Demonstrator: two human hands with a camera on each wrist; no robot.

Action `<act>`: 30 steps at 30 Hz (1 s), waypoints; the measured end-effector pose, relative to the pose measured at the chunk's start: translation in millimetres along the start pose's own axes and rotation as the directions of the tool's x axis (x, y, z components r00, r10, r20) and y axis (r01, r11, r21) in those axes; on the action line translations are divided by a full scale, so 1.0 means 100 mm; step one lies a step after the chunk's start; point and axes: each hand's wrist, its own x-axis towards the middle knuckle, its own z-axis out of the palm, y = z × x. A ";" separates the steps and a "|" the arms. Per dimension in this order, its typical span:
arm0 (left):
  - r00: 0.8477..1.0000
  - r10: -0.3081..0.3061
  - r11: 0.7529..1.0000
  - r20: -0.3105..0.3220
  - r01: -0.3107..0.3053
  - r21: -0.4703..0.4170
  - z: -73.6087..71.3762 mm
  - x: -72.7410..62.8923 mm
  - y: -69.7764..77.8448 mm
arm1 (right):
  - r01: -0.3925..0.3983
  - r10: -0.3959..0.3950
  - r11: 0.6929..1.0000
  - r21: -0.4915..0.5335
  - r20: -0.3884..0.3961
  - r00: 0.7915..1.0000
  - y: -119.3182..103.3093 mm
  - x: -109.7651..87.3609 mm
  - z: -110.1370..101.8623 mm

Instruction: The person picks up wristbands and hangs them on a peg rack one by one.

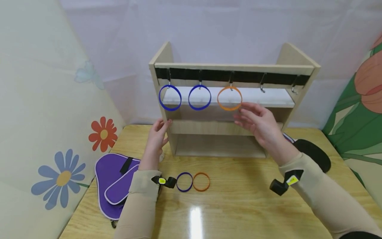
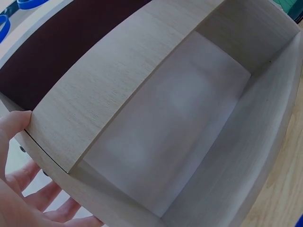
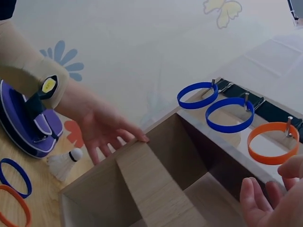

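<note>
A wooden shelf unit has a row of metal hooks along its black strip. Two blue wristbands and an orange wristband hang from the three left hooks. My right hand is beside the orange one, fingers loosely bent and holding nothing; whether a fingertip touches the band I cannot tell. At the shelf's left side panel, my left hand holds the edge, its thumb on the front and its fingers along the outer face. A blue wristband and an orange wristband lie side by side on the table.
Two bare hooks are at the right of the strip. A purple racket-shaped case lies on the table at left, with a shuttlecock near it. A black rounded object sits behind my right forearm.
</note>
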 end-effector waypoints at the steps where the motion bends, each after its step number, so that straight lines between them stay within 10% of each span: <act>1: 1.000 -0.002 1.000 0.004 0.002 -0.004 0.00 0.00 0.00 | -0.002 0.002 1.000 0.001 0.003 1.000 0.03 -0.01 -0.02; 30: 1.000 0.000 0.998 -0.005 0.000 -0.059 0.02 0.01 -0.03 | -0.099 0.126 0.974 -0.204 0.127 0.984 1.31 -0.12 -0.31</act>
